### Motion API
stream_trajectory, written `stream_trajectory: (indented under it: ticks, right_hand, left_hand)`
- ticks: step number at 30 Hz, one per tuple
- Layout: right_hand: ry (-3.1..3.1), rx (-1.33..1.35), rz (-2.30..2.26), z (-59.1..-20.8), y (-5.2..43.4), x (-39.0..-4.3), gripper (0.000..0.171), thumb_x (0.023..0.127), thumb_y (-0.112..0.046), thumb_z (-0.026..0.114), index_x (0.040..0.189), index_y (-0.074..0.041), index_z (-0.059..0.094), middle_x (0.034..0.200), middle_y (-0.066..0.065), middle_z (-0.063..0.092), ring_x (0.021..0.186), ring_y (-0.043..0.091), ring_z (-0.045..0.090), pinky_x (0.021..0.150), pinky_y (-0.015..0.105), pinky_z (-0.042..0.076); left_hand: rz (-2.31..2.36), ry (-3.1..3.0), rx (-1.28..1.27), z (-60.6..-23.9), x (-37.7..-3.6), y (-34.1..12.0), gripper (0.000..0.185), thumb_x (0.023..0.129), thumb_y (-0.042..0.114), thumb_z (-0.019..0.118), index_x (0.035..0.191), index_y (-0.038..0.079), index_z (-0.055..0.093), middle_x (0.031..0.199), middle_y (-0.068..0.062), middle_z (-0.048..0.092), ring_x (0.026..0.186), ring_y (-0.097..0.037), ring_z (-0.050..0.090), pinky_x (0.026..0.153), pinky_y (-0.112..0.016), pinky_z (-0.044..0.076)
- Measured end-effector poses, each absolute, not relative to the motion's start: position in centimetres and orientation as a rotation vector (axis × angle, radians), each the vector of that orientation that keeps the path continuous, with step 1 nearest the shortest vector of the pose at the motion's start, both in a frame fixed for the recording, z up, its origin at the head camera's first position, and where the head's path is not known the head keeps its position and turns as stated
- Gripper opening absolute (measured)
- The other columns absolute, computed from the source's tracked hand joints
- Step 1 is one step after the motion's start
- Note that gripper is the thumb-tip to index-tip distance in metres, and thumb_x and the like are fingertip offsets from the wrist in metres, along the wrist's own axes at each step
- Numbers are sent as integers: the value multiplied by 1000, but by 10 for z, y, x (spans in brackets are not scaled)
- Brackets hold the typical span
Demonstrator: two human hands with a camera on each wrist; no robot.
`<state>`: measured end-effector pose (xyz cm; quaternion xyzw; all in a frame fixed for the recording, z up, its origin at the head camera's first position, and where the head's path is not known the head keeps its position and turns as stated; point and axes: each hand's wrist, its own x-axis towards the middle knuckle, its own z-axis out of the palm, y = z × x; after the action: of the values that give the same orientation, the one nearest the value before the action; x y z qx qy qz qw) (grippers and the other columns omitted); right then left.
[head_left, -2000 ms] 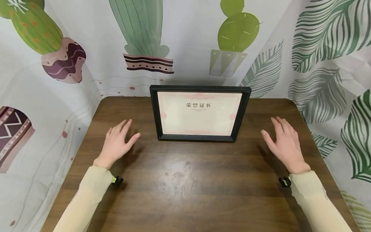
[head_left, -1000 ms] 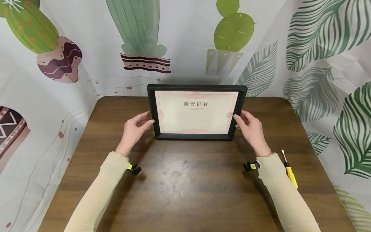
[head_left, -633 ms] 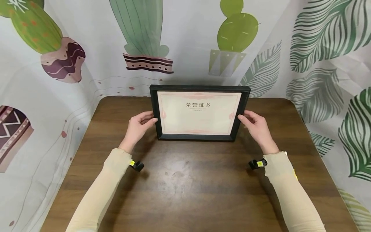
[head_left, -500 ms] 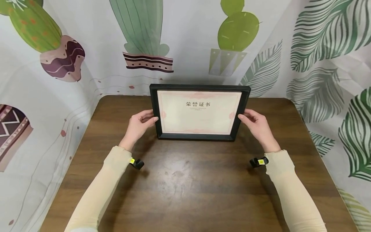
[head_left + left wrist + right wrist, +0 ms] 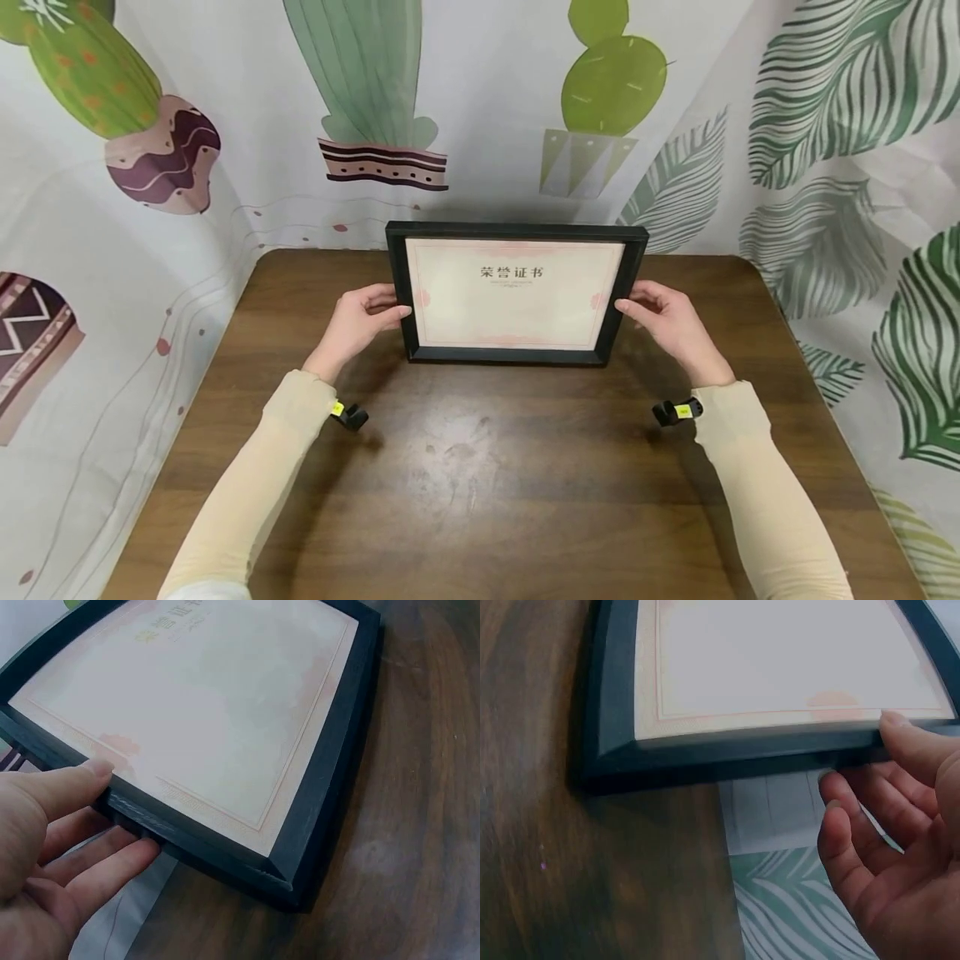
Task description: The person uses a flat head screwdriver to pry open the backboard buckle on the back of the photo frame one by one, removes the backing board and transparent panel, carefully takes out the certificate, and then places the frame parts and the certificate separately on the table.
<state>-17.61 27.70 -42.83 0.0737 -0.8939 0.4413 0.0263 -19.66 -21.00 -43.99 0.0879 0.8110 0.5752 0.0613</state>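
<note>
A black picture frame [image 5: 507,357] stands near the back of the table, leaning back a little. Inside it is a cream certificate [image 5: 510,312] with a pink border and dark Chinese characters. My left hand [image 5: 356,323] grips the frame's left side, thumb on the front and fingers behind. On the right side, my right hand [image 5: 670,323] pinches the frame in the same way. The left wrist view shows the left thumb [image 5: 71,787] over the frame's edge. Seen from the right wrist, the right thumb [image 5: 915,746] touches the front edge, with the other fingers below and behind it.
The brown wooden table [image 5: 465,517] extends in front of the frame. Behind and at both sides hangs a white cloth [image 5: 495,100] printed with cacti and leaves. Dark wrist cameras [image 5: 351,416] sit at both cuffs.
Both hands have come inward from beside the frame and taken hold of its sides. The frame has hardly moved. A yellow screwdriver, visible a second ago, is now hidden by the right arm.
</note>
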Motion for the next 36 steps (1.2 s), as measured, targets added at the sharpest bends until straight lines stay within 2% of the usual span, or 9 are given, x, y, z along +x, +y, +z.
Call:
stream_trajectory:
  ticks: [4, 9, 15, 19, 25, 28, 31, 34, 36]
  right_hand:
    - [-2774, 285, 1262, -427, 278, -172, 27, 101, -24, 72, 116, -1, 71, 102, 17, 73, 80, 3, 62, 68, 13, 50]
    - [-2711, 330, 1191, -426, 279, -165, 20, 98, -19, 75, 108, -2, 72, 103, 12, 71, 85, 1, 58, 74, 12, 46]
    - [-2689, 356, 1180, -421, 278, -158, 15, 98, -16, 76, 94, -5, 67, 87, 8, 65, 74, 13, 57, 64, 18, 44]
    - [-2728, 376, 1358, -417, 277, -155, 13, 103, -17, 69, 109, -7, 67, 82, 9, 77, 61, 23, 66, 50, 24, 48]
    - [-2701, 413, 1652, -418, 277, -150, 40, 106, -13, 63, 145, -9, 56, 94, 9, 81, 66, 19, 75, 50, 29, 58]
    - [-2646, 466, 1750, -421, 277, -147, 37, 105, -8, 62, 142, -5, 56, 100, 16, 79, 74, 20, 78, 57, 33, 63]
    - [-2582, 525, 1848, -426, 277, -145, 26, 105, -2, 60, 130, 1, 58, 105, 19, 78, 85, 20, 79, 67, 37, 65]
    - [-2483, 542, 1994, -430, 278, -142, 30, 103, 5, 59, 133, 4, 56, 112, 12, 78, 93, 21, 78, 76, 38, 66]
    - [-2432, 532, 2033, -433, 278, -139, 37, 100, 9, 61, 136, 5, 55, 119, 3, 75, 98, 17, 77, 80, 35, 65]
  left_hand:
    - [1693, 2508, 271, -439, -192, -214, 42, 94, 16, 80, 130, -4, 68, 120, -24, 73, 93, -9, 74, 82, -28, 63]
    - [1612, 2627, 308, -435, -185, -217, 39, 93, 23, 82, 126, 3, 72, 116, -16, 76, 100, -18, 74, 83, -20, 60]
    - [1555, 2738, 346, -432, -180, -220, 36, 93, 31, 82, 122, 11, 76, 113, -7, 78, 105, -19, 73, 84, -20, 57]
    - [1591, 2723, 375, -431, -177, -221, 33, 93, 31, 82, 120, 12, 77, 112, -6, 79, 100, -12, 73, 83, -18, 57]
    - [1683, 2660, 406, -433, -173, -221, 28, 92, 23, 83, 117, 10, 77, 112, -8, 78, 97, -4, 73, 83, -17, 59]
    - [1771, 2602, 413, -435, -169, -220, 24, 92, 14, 82, 114, 6, 77, 110, -12, 78, 95, -9, 75, 81, -23, 62]
    - [1777, 2646, 476, -438, -165, -218, 21, 92, 8, 81, 112, 7, 76, 107, -13, 79, 93, -12, 76, 79, -23, 63]
    - [1700, 2786, 585, -441, -160, -217, 31, 89, -2, 80, 117, 10, 77, 109, -10, 79, 84, -5, 72, 73, -13, 58]
    - [1655, 2860, 652, -442, -158, -216, 40, 87, -5, 81, 123, 11, 76, 115, -8, 78, 88, 3, 69, 74, -9, 54]
